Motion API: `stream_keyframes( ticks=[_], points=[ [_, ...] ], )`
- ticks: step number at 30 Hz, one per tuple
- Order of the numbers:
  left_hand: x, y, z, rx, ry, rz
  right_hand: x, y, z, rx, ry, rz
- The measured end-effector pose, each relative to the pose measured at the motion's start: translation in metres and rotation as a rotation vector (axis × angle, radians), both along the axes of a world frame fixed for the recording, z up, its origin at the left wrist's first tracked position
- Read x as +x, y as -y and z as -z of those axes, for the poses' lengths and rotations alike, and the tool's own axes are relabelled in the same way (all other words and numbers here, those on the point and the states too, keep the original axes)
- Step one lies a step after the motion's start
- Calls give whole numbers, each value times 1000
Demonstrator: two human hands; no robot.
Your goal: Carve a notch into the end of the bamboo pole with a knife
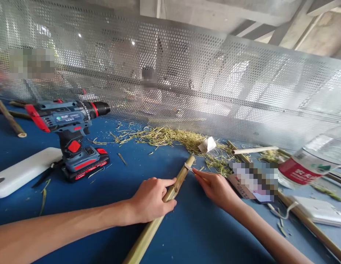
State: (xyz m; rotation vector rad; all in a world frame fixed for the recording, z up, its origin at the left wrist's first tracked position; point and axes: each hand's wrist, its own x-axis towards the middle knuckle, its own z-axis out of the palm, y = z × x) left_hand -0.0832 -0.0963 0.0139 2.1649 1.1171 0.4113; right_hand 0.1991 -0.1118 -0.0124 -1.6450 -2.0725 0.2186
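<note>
A bamboo pole [152,229] slants across the blue table from the bottom edge up toward the middle. My left hand [152,200] grips it just below a joint, with the index finger laid along its side and the thumb on the near side. In my right hand [216,187] is a small knife [189,167], held by its slim handle. Its blade touches the bamboo near the far end. The palm and some fingers of my right hand are hidden from view.
A cordless drill [73,135] stands at left beside a white case [27,172]. Bamboo shavings [170,136] lie along the perforated metal screen [170,73]. At right are a plastic bottle [299,170], a printed card [242,187], a white power bank-like box [320,209] and another pole [308,225].
</note>
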Motion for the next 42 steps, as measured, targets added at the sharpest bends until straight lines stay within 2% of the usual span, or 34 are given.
stream_keyframes(
  ticks=[3, 7, 11, 16, 21, 30, 34, 42],
  points=[
    [-2, 0, 0, 27, -12, 17, 1, -6, 1, 7, -14, 88],
    [-4, 5, 0, 68, -36, 75, -2, 1, -1, 29, -26, 109],
    [-5, 10, 0, 125, -61, 90, -7, 17, -8, 4, 4, 20],
    [-4, 8, 1, 122, -66, 87, -10, 32, -19, -48, 82, -133],
    [-3, 6, -3, 86, -59, 121, -8, 36, -24, -105, -40, -230],
    [-2, 5, -2, 46, -29, 149, -3, 27, -8, -98, -176, -132],
    [-1, 4, 1, 42, -44, 122, -7, 25, -5, -53, -160, -145],
    [1, 9, -6, 70, -78, 83, -17, 25, -7, 44, -75, -140]
  ],
)
